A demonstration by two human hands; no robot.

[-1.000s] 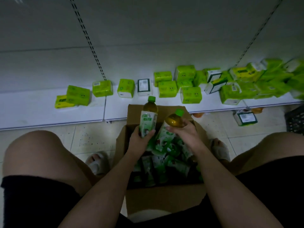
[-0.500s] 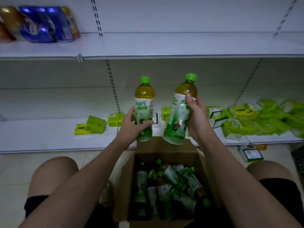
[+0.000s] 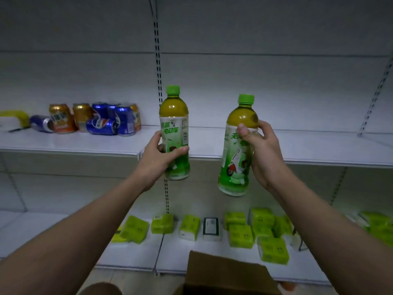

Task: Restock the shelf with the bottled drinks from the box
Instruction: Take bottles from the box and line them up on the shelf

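My left hand [image 3: 160,156] grips the lower half of an upright green-capped tea bottle [image 3: 174,124]. My right hand [image 3: 260,152] holds a second, like bottle [image 3: 236,167] by its upper body, tilted slightly left. Both bottles hang in the air in front of the edge of the white middle shelf [image 3: 319,150]. Only the back flap of the cardboard box [image 3: 229,273] shows at the bottom; its contents are out of view.
Several orange and blue drink cans [image 3: 95,119] stand and lie at the left of the middle shelf. Green tissue packs [image 3: 255,228] are scattered along the bottom shelf. A slotted upright [image 3: 158,67] runs behind the left bottle.
Both hands have lifted their bottles from over the box up to the height of the middle shelf. My view has tilted up, so the box's inside is lost.
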